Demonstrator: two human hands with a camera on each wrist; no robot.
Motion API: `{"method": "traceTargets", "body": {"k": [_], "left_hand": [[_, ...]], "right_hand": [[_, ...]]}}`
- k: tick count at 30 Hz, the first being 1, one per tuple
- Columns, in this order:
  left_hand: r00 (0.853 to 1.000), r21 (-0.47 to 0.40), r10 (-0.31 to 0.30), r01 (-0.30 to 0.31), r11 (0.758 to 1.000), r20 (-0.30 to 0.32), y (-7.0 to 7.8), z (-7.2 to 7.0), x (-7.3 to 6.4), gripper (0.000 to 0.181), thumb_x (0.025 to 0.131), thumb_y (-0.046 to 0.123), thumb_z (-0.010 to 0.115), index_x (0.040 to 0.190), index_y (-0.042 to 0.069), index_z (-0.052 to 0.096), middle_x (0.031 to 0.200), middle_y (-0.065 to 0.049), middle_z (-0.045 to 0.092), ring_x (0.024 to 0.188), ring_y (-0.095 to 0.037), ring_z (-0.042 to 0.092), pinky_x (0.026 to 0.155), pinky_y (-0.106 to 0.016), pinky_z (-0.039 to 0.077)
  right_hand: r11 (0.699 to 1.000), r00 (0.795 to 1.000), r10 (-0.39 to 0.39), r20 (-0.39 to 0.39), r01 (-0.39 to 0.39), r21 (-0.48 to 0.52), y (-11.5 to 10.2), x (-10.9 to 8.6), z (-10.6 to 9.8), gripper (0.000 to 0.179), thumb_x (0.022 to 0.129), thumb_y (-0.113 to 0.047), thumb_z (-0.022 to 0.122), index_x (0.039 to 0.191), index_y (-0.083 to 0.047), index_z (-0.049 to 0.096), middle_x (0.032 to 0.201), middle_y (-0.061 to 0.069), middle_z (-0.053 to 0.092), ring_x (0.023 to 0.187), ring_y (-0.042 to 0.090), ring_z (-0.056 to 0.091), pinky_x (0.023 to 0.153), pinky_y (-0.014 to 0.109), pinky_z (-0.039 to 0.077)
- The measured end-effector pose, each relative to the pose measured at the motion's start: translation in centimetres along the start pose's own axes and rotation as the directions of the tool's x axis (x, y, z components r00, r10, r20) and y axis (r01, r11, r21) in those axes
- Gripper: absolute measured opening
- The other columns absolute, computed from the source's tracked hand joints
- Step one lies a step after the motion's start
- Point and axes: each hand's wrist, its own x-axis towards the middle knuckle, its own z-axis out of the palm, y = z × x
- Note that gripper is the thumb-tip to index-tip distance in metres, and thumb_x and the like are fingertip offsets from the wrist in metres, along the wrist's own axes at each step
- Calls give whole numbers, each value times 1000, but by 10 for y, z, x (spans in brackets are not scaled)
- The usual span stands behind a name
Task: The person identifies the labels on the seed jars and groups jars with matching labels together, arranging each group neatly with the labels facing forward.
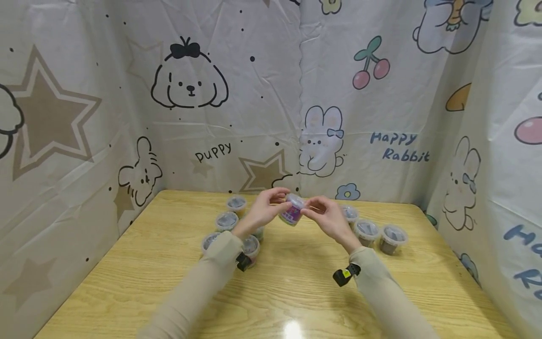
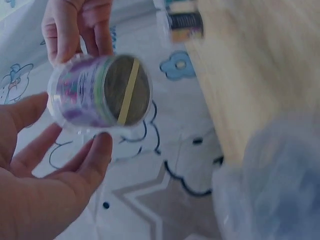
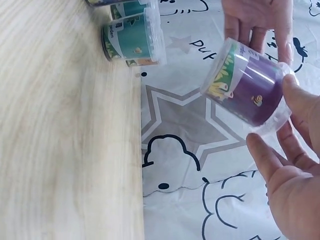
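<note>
A small clear plastic tub (image 1: 291,215) with a purple label hangs tilted above the table between both hands. My left hand (image 1: 267,208) holds it from the left, its thumb and fingers to either side of the tub in the left wrist view. With thumb and fingers, my right hand (image 1: 327,217) pinches the tub at its clear lid (image 3: 277,117). The label carries a green patch and a small bee in the right wrist view. A dark base (image 2: 127,91) with a pale yellow strip across it shows in the left wrist view.
Several similar lidded tubs (image 1: 226,221) stand on the wooden table (image 1: 296,292) at the left, partly behind the left forearm. More tubs (image 1: 393,240) stand at the right, beside the right wrist. A printed cloth (image 1: 254,117) hangs behind the table and along its sides.
</note>
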Motion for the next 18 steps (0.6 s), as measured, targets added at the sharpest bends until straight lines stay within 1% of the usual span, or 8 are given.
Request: {"method": "traceTargets", "body": {"k": [4,6,8,10,14,16,18], "left_hand": [[996,130,28,-39,991,83,3,-16,5,34,95,26,67,126,13,64,128,-10,64,116,-26,62,98,-43,53],[991,195,42,-66,978,124,2,-23,8,32,94,29,68,121,13,67,124,-7,66,113,-24,64,96,-41,54],[988,248,56,-91,964,144,1,-30,11,30,91,30,71,117,14,69,120,-5,68,110,-21,65,94,-39,55],[987,273,66,-105,956,149,0,-36,13,28,89,29,74,111,13,69,114,-4,70,104,-19,66,92,-37,56],[989,299,88,-120,947,116,-5,-44,15,25,84,27,79,100,13,67,104,-4,72,97,-17,68,88,-34,57],[990,304,99,-124,944,98,-8,-47,15,24,82,27,80,96,13,66,102,-3,71,96,-16,68,88,-34,57],[991,319,111,-130,939,78,-13,-49,16,24,82,27,81,94,14,66,101,-3,71,96,-17,68,88,-34,57]], "right_hand": [[1000,998,-23,53,24,-17,-5,8,3,21,89,-21,73,103,-7,66,111,12,68,113,28,65,97,35,54],[999,996,-41,84,42,-21,-6,11,5,20,89,-21,73,104,-8,66,112,11,67,114,29,65,97,34,54],[998,993,-54,106,55,-2,-7,15,9,20,89,-18,73,104,-7,65,115,12,65,116,30,64,96,32,53],[997,990,-72,125,71,18,-7,19,12,19,89,-15,73,103,-5,65,121,14,63,118,31,62,97,31,53],[996,988,-79,131,73,49,-7,27,19,17,89,-12,73,101,-4,64,133,16,58,122,32,60,99,31,51],[997,989,-70,127,66,33,-8,31,22,19,89,-13,73,103,-4,65,136,16,57,121,32,61,98,32,52],[998,991,-57,120,59,-12,-10,35,26,21,89,-16,73,106,-6,65,134,16,59,119,31,62,96,34,54]]}}
